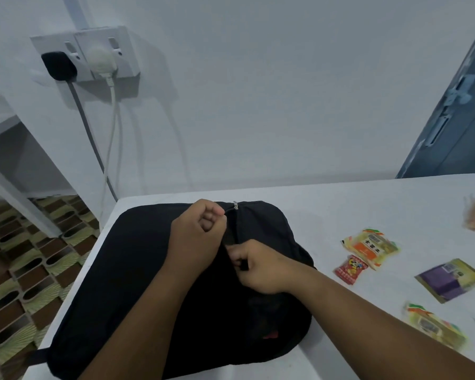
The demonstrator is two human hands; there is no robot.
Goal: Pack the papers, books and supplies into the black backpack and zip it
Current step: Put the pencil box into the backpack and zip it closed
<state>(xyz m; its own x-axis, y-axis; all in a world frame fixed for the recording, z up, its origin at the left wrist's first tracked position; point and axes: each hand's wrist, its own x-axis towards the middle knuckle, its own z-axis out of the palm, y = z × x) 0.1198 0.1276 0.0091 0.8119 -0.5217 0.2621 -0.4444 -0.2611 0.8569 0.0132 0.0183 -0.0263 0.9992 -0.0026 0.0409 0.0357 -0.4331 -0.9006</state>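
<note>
Both hands' curled fingers pinch the black backpack (pixel 137 270) fabric.

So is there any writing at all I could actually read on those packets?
Orange snack packet: dark characters on a white band, too blurred to read.
Red sweet wrapper: cartoon picture, no legible text.
Purple packet: small label, unreadable.
Nearest packet: blurred, unreadable.

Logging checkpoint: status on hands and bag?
Left hand and right hand both pinching fabric at the zip line of the black fabric backpack. Silver zipper pull untouched. Nothing blocking; snack packets alongside on white table.
</note>
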